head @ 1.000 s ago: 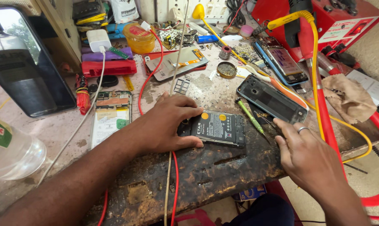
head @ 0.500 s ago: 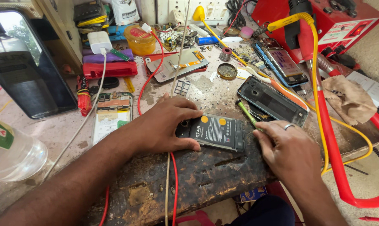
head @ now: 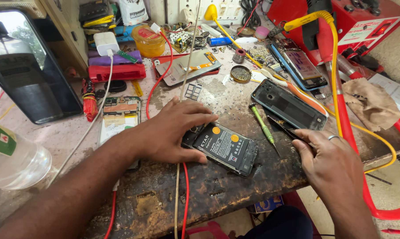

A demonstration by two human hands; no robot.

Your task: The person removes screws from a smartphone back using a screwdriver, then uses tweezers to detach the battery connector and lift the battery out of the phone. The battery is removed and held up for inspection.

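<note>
My left hand (head: 173,132) presses down on the left end of an opened black phone (head: 246,159) that lies back-up on the worn workbench (head: 235,186), its black battery (head: 224,146) with two orange dots showing. To the right of the phone, my right hand (head: 330,166) wears a ring and has its fingertips closed on the near end of black tweezers (head: 284,126). A green-handled screwdriver (head: 262,127) lies between the phone and the tweezers.
A dark phone back cover (head: 288,104) and another phone (head: 301,64) lie beyond the tweezers. A red machine (head: 363,22), yellow cable (head: 334,66), red hose (head: 354,146) and brown cloth (head: 370,102) are at right. A second opened phone (head: 118,117), a dark tablet (head: 27,71) and a plastic bottle (head: 9,163) are at left.
My right hand has drawn back from the phone's right edge to the tweezers on the right. My left hand stays on the phone, which has turned slightly.
</note>
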